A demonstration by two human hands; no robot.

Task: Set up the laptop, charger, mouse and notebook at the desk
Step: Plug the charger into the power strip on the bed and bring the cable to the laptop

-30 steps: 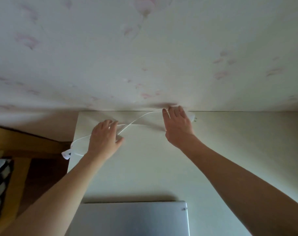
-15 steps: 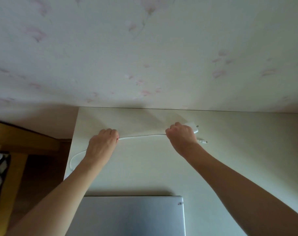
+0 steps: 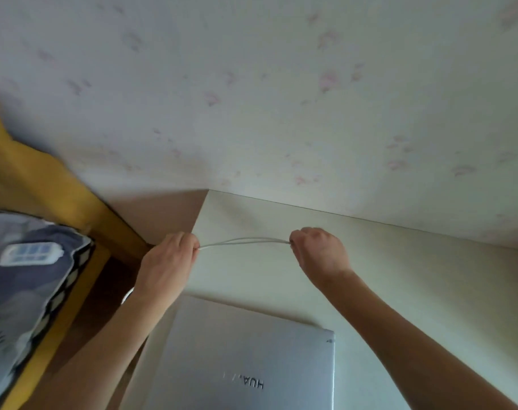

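Charger cable (image 3: 246,241), white, is hanging in the air above the far left part of the desk (image 3: 414,291), two strands running side by side between both hands. Left hand (image 3: 169,261) is curling its fingers around the cable's left end, just over the desk's left edge. Right hand (image 3: 319,253) is making a closed fist around the right end, further in over the desktop. Strands are sagging slightly and spreading apart in the middle. Can't tell where the plug or the charger brick is; both are hidden in the fists or out of view. Laptop (image 3: 246,359), silver, lid closed, is lying flat on the near side of the desk between the forearms. Left of the desk, a yellow wooden frame (image 3: 45,184) is holding patterned bedding (image 3: 24,279). Wallpapered wall (image 3: 251,99) is sitting behind the desk.
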